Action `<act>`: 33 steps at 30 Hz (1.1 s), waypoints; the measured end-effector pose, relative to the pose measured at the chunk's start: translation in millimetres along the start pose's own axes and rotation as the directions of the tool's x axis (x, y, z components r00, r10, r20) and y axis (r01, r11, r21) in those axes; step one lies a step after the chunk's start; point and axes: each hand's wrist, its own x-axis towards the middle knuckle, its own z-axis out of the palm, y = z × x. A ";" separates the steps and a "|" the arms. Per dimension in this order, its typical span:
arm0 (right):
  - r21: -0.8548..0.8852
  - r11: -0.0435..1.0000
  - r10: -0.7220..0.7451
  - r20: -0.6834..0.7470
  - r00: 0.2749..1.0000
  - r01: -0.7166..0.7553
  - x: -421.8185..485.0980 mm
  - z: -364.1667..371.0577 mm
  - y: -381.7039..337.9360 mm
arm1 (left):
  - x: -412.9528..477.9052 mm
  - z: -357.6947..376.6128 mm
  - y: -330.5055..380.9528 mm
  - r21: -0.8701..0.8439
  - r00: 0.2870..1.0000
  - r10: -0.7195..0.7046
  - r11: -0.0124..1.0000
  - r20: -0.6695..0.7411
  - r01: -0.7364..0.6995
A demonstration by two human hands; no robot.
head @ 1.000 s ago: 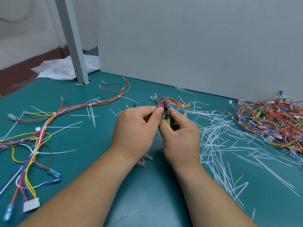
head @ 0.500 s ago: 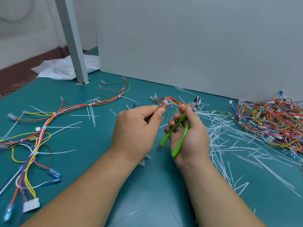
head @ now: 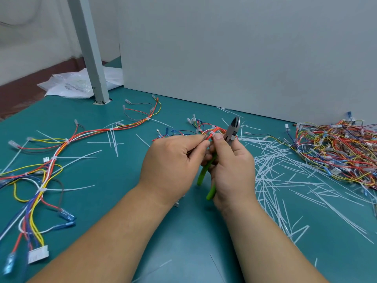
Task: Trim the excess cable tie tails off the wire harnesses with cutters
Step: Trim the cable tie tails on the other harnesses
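Note:
My left hand (head: 173, 162) pinches a wire harness (head: 206, 129) of red, orange and blue wires near a white cable tie (head: 211, 133), above the table's middle. My right hand (head: 232, 168) grips green-handled cutters (head: 231, 132); the metal jaws point up and away, just right of the tie, and the green handles stick out below my palm. My right thumb touches the harness beside the tie. Part of the harness is hidden under my hands.
A long harness (head: 61, 146) with uncut white tie tails sprawls over the left of the teal table (head: 114, 201). A heap of harnesses (head: 336, 150) lies at the right, cut white tails (head: 285, 170) scattered before it. A grey panel (head: 244, 58) and post (head: 91, 58) stand behind.
My right hand swung the cutters out to the right, away from the harness, then came back so its thumb meets the tie with the jaws pointing up. My left hand stayed put.

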 end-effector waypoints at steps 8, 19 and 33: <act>0.010 1.000 0.000 0.051 0.999 0.000 1.0 -0.6 1.3 | 0.2 1.1 -4.5 0.013 1.000 -0.026 1.000 0.004 0.026; 0.017 0.998 0.062 0.135 0.989 -0.065 2.9 -3.5 1.5 | 1.0 0.9 -3.8 0.003 0.998 -0.046 0.999 0.030 0.046; 0.255 0.944 0.166 0.171 0.971 -0.207 8.2 -7.2 -6.8 | 0.7 4.2 -8.7 -0.117 0.983 -0.150 0.980 0.106 0.162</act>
